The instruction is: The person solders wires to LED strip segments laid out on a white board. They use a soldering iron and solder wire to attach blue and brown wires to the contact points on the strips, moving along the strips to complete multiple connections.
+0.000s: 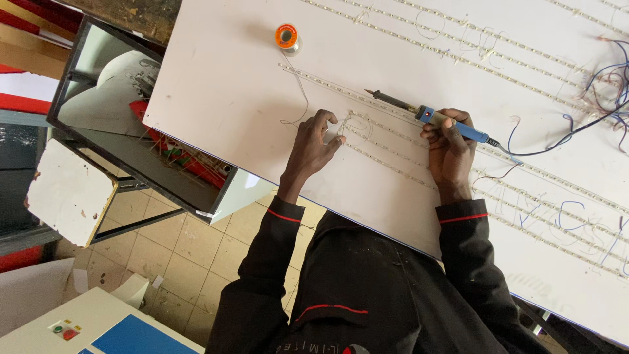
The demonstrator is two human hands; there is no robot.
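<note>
My right hand (451, 145) grips a blue-handled soldering iron (432, 116), its dark tip pointing left over a long LED strip (314, 77) on the white table (223, 98). My left hand (314, 144) rests on the table with its fingertips pinching thin solder wire (298, 82) beside the end of another LED strip (386, 164). The wire runs up to an orange solder spool (287, 37) standing farther back.
Several more LED strips with thin blue and red wires (599, 85) cross the table's right side. An open metal box (141, 128) with red parts sits left of the table, with a white stool (71, 190) beside it. Tiled floor lies below.
</note>
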